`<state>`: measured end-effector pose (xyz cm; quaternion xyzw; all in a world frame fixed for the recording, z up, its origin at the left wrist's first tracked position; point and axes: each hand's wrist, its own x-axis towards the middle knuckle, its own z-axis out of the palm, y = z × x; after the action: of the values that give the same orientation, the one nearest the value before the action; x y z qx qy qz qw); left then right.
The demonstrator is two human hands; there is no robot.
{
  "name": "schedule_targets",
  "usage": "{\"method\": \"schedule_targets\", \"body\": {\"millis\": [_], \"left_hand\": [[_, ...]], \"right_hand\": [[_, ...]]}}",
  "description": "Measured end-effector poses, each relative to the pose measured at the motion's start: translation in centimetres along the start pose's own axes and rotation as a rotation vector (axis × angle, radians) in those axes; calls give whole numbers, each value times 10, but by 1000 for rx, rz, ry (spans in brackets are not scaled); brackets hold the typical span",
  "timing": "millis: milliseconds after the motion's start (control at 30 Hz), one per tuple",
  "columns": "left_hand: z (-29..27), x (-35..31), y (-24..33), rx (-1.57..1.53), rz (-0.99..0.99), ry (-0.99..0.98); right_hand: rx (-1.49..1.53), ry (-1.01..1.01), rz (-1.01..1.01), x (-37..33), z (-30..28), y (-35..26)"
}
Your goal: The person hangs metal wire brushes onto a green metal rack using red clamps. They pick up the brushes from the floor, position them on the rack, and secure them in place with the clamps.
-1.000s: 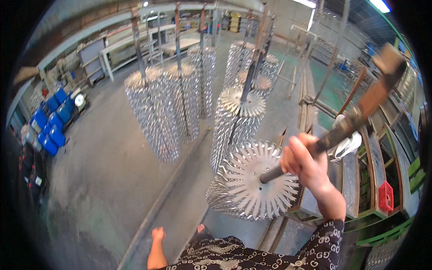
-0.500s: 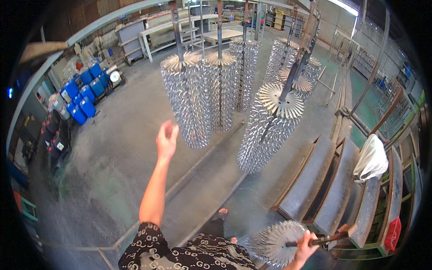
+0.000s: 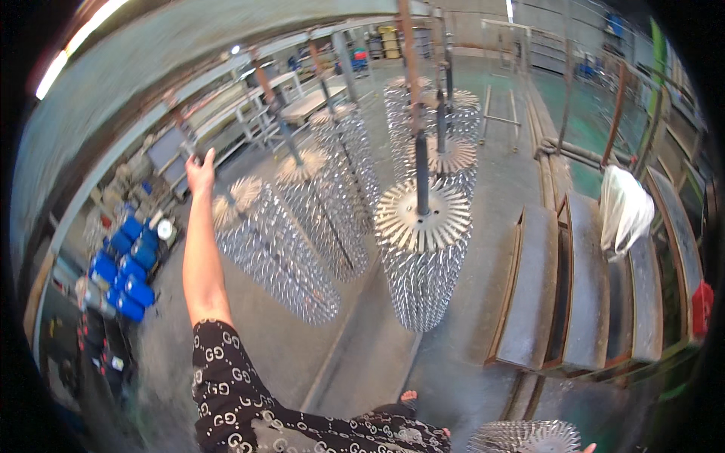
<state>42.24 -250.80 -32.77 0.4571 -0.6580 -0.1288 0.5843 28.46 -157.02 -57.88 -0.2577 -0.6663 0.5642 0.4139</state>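
Up at the left, my left hand (image 3: 200, 174) has its fingers curled at the metal rod of a hanging rack (image 3: 279, 260), a tall column thick with small shiny metal pieces under a slotted disc (image 3: 237, 198). Only a sliver of my right hand (image 3: 589, 448) shows at the bottom edge, beside a similar loaded rack (image 3: 525, 438) tilted near my body. That rack's rod is out of view. In front of me another full rack (image 3: 423, 283) hangs by its dark rod (image 3: 422, 181).
More loaded racks (image 3: 340, 143) hang behind from an overhead beam (image 3: 136, 121). On the right stand long metal troughs (image 3: 532, 287) with a white bag (image 3: 625, 211) on them and a red container (image 3: 702, 308) beside. Blue drums (image 3: 128, 268) are grouped at the left.
My left hand has moved up and left onto the rod of the left hanging rack, which now leans. My view has turned; my right hand and its rack have slid toward the bottom edge.
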Motion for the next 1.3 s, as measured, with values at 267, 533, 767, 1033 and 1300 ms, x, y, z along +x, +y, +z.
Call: {"method": "schedule_targets", "body": {"millis": [267, 533, 767, 1033, 1300], "left_hand": [[23, 41, -20, -52, -36, 37], [-9, 57, -29, 169, -72, 174], [-42, 82, -56, -285, -34, -57], [-48, -41, -156, 426, 154, -31], [-68, -357, -85, 301, -135, -64]], "right_hand": [[24, 157, -18, -15, -1, -6], [217, 119, 192, -17, 22, -19], [-2, 229, 218, -9, 21, 13], [-26, 101, 169, 42, 8, 17], [72, 76, 60, 93, -63, 49]]}}
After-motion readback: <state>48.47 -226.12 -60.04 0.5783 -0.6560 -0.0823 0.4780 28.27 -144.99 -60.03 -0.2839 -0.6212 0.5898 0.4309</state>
